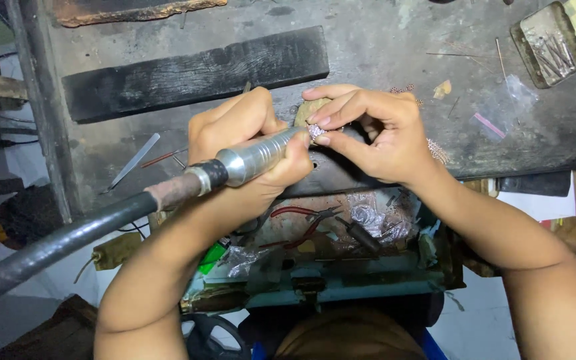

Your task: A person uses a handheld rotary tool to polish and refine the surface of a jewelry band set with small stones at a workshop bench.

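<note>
surface: worn dark grey work surface [381, 40], scratched & stained
plank: black wood plank [195, 73] lying across top left
tray: open drawer tray [341, 283] under front edge, cluttered w/ red pliers [301, 220]
tin: metal tin [548, 43] of bits, top right
floor: pale, seen at left & bottom right
light: dim, from above

Handpiece [261, 155] tip hidden by fingers; sparkly piece [317, 131] too small to ID.
</note>
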